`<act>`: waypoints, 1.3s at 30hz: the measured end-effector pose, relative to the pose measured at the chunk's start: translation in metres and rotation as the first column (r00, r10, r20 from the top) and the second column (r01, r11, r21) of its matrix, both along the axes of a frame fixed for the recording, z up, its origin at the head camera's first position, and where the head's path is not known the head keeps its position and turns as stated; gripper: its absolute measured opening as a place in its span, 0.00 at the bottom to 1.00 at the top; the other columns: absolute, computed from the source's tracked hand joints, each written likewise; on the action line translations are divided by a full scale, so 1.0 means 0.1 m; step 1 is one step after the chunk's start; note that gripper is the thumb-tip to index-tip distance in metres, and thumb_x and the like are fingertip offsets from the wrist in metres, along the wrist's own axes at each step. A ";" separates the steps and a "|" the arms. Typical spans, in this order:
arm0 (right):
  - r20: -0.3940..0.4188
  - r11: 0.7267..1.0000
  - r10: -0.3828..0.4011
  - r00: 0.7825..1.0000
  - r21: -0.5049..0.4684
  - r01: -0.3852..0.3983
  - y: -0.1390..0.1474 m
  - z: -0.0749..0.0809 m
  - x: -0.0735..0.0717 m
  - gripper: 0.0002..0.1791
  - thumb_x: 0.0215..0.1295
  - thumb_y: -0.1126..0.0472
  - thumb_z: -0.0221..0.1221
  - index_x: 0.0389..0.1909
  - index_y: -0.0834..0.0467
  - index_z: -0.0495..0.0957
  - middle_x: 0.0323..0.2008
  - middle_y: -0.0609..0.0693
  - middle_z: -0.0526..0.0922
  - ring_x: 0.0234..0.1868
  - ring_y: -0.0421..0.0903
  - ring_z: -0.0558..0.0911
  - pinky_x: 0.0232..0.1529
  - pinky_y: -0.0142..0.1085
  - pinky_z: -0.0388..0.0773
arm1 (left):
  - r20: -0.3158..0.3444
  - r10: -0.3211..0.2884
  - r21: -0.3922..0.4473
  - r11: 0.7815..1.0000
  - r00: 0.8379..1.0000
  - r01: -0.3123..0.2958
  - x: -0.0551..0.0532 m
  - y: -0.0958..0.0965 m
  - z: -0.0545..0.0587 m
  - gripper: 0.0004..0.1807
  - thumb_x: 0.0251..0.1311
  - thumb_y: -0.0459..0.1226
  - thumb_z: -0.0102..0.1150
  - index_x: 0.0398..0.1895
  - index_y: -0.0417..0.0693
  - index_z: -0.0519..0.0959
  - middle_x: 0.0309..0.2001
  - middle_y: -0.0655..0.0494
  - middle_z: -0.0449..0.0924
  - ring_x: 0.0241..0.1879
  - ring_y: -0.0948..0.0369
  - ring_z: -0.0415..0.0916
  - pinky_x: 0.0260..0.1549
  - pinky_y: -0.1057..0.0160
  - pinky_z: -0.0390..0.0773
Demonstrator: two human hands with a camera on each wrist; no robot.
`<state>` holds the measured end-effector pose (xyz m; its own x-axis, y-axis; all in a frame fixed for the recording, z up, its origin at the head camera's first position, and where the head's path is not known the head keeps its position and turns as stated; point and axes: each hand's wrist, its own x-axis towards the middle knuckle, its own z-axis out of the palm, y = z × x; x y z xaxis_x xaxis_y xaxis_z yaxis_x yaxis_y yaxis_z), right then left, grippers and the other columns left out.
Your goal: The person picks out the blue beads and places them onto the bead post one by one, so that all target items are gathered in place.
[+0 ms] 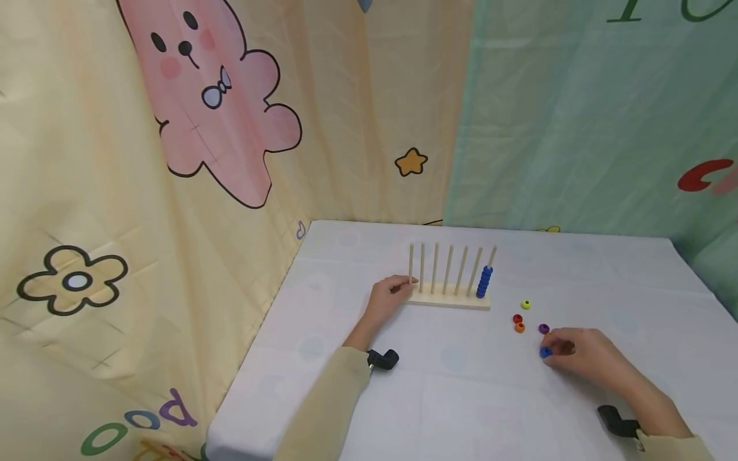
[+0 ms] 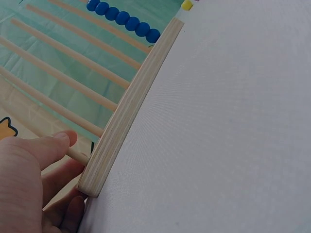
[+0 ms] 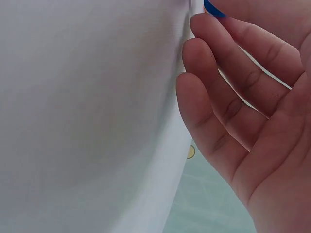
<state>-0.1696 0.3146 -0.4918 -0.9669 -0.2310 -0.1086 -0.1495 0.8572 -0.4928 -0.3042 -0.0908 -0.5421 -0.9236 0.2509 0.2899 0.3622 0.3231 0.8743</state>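
Observation:
A wooden peg rack [image 1: 446, 301] with several upright pegs stands toward the back of the white table. Blue beads [image 2: 121, 18] are stacked on its rightmost peg; the other pegs are bare. At the rack's left end, my left hand [image 1: 385, 299] holds the leftmost peg near the base between thumb and fingers. My right hand [image 1: 590, 358] pinches a loose blue bead [image 1: 545, 352] low over the tabletop, to the right of the rack. In the right wrist view only a sliver of that bead shows behind the thumb.
Loose beads lie between rack and right hand: a yellow bead [image 1: 526, 305], a red bead [image 1: 517, 318], an orange bead [image 1: 519, 327] and a purple bead [image 1: 544, 328]. Another orange bit is partly hidden by the right fingers. Printed curtains [image 1: 369, 115] hang behind the table.

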 end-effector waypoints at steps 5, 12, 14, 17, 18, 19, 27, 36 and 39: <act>-0.004 0.999 -0.035 0.999 0.007 0.035 -0.07 0.05 -0.02 0.12 0.54 0.56 0.75 0.38 0.50 0.85 0.28 0.43 0.79 0.33 0.44 0.75 0.31 0.35 0.75 | -0.001 0.007 0.009 1.000 1.000 -0.007 0.00 0.00 0.01 0.12 0.71 0.41 0.61 0.51 0.52 0.87 0.52 0.60 0.84 0.53 0.63 0.78 0.52 0.61 0.77; -0.016 0.998 -0.057 0.998 -0.005 0.057 -0.15 0.13 -0.04 0.13 0.58 0.56 0.73 0.43 0.54 0.85 0.29 0.42 0.81 0.34 0.45 0.77 0.32 0.37 0.77 | 0.004 0.007 0.000 1.000 1.000 -0.007 0.02 0.00 0.01 0.11 0.71 0.40 0.60 0.51 0.51 0.87 0.52 0.59 0.84 0.53 0.62 0.79 0.52 0.61 0.77; -0.038 0.999 -0.053 0.998 -0.012 0.052 -0.17 0.15 -0.05 0.13 0.58 0.56 0.73 0.42 0.53 0.85 0.29 0.41 0.81 0.34 0.44 0.77 0.32 0.36 0.78 | 0.004 0.007 -0.002 1.000 1.000 -0.007 0.02 0.00 0.00 0.11 0.71 0.41 0.60 0.51 0.51 0.87 0.52 0.59 0.84 0.53 0.62 0.79 0.51 0.62 0.77; -0.086 0.999 -0.040 0.995 -0.020 0.039 -0.19 0.18 -0.06 0.12 0.58 0.57 0.73 0.42 0.52 0.85 0.29 0.40 0.82 0.34 0.43 0.78 0.32 0.35 0.78 | 0.004 0.010 -0.004 1.000 1.000 -0.010 0.03 0.00 -0.01 0.11 0.71 0.41 0.60 0.51 0.51 0.87 0.52 0.59 0.84 0.52 0.62 0.79 0.51 0.62 0.77; -0.100 0.999 -0.036 0.994 -0.024 0.034 -0.20 0.19 -0.07 0.12 0.58 0.57 0.73 0.42 0.52 0.85 0.29 0.40 0.82 0.34 0.43 0.78 0.32 0.35 0.78 | 0.004 0.012 -0.006 1.000 1.000 -0.012 0.03 0.00 -0.01 0.12 0.71 0.41 0.60 0.51 0.51 0.87 0.52 0.60 0.84 0.52 0.62 0.79 0.51 0.62 0.77; -0.115 0.999 -0.035 0.993 -0.026 0.032 -0.21 0.20 -0.07 0.12 0.58 0.58 0.73 0.42 0.52 0.85 0.29 0.39 0.82 0.34 0.42 0.79 0.32 0.34 0.78 | 0.004 0.012 -0.005 1.000 1.000 -0.012 0.03 0.00 -0.01 0.12 0.71 0.41 0.60 0.51 0.51 0.87 0.52 0.59 0.84 0.53 0.62 0.79 0.51 0.62 0.77; -0.179 0.998 -0.043 0.983 -0.048 0.035 -0.30 0.31 -0.13 0.11 0.59 0.58 0.72 0.42 0.53 0.84 0.29 0.40 0.82 0.34 0.43 0.80 0.31 0.35 0.79 | 0.021 0.017 -0.011 1.000 1.000 -0.016 0.03 -0.01 -0.02 0.11 0.70 0.40 0.61 0.51 0.53 0.87 0.52 0.62 0.84 0.52 0.64 0.78 0.52 0.62 0.77; -0.225 0.995 -0.049 0.973 -0.094 0.028 -0.36 0.43 -0.18 0.11 0.59 0.59 0.72 0.42 0.55 0.83 0.29 0.43 0.83 0.32 0.44 0.81 0.28 0.33 0.80 | 0.007 0.004 -0.006 1.000 1.000 -0.004 0.03 -0.01 -0.01 0.11 0.70 0.41 0.61 0.51 0.52 0.87 0.51 0.61 0.84 0.52 0.63 0.79 0.52 0.61 0.77; -0.274 0.996 -0.040 0.961 -0.083 0.018 -0.37 0.46 -0.21 0.11 0.59 0.59 0.72 0.41 0.54 0.83 0.29 0.42 0.83 0.33 0.44 0.82 0.29 0.33 0.80 | -0.003 0.000 -0.002 1.000 1.000 0.000 0.01 -0.01 0.00 0.11 0.71 0.41 0.60 0.51 0.52 0.86 0.51 0.61 0.84 0.52 0.63 0.79 0.52 0.61 0.77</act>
<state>-0.1903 0.2778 -0.4454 -0.9632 -0.1995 0.1803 -0.2645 0.8229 -0.5028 -0.3029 -0.0914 -0.5424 -0.9226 0.2515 0.2926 0.3652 0.3248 0.8724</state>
